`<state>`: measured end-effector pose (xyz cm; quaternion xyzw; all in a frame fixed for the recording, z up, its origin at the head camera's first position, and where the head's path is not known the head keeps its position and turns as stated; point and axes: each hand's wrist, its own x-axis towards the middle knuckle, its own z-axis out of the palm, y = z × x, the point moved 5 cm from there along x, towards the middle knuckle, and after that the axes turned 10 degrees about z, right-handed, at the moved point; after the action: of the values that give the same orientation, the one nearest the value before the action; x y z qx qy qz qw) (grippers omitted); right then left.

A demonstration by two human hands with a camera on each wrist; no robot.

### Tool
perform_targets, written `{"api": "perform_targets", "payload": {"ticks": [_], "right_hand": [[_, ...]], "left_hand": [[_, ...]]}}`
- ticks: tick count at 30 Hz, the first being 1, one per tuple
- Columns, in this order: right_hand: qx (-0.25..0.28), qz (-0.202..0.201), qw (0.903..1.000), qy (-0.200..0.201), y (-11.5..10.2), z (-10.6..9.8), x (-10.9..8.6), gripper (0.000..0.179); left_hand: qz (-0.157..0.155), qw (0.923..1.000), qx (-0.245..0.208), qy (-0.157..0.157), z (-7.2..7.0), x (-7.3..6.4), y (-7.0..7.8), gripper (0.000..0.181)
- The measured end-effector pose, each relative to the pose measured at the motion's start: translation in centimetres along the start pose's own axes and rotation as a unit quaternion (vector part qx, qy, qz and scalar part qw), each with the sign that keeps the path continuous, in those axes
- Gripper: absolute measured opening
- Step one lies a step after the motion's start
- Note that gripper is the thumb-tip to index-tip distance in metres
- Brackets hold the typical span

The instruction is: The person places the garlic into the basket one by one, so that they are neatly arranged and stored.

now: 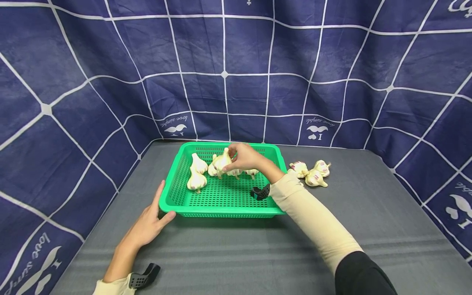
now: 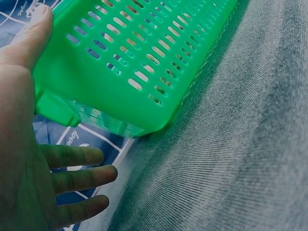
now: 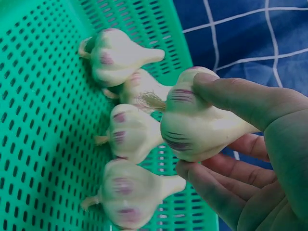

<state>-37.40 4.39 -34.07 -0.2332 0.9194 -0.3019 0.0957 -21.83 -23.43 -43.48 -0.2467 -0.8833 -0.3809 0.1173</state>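
My right hand [image 1: 245, 157] pinches a garlic bulb [image 3: 202, 118] between thumb and fingers, above the back part of a green plastic basket [image 1: 228, 210]. The bulb is white with purple streaks; its roots point away from the palm. Beneath and beside it, several other garlic bulbs [image 3: 132, 190] lie inside the basket, two of them toward its left side. At the basket's front left corner, my left hand [image 1: 145, 227] has its thumb against the rim. Its other fingers extend loosely along the outside, as the left wrist view shows.
Several loose garlic bulbs [image 1: 316, 178] lie on the grey table [image 1: 228, 254] right of the basket; the right forearm partly hides one. A blue curtain [image 1: 243, 98] with white grid lines rises behind the table and along both sides.
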Motion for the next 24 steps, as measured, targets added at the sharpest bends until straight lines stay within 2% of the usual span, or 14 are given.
{"api": "perform_targets", "payload": {"ticks": [6,14,18,24], "right_hand": [[-0.051,-0.017,0.9985,-0.009,-1.0,1.4,1.0,0.050],[-0.102,0.001,0.9938,-0.044,-1.2,3.2,1.2,0.055],[-0.112,0.010,0.9921,-0.055,-1.0,3.8,1.0,0.057],[-0.124,-0.002,0.9902,-0.064,-0.7,4.6,1.2,0.055]], "left_hand": [[0.001,1.0000,0.003,0.001,-0.1,0.1,0.2,0.097],[-0.001,1.0000,0.006,-0.001,-0.2,0.3,0.4,0.096],[-0.003,1.0000,0.008,-0.002,-0.2,0.3,0.3,0.095],[-0.010,0.9999,0.006,-0.008,-0.1,0.1,0.1,0.096]]}}
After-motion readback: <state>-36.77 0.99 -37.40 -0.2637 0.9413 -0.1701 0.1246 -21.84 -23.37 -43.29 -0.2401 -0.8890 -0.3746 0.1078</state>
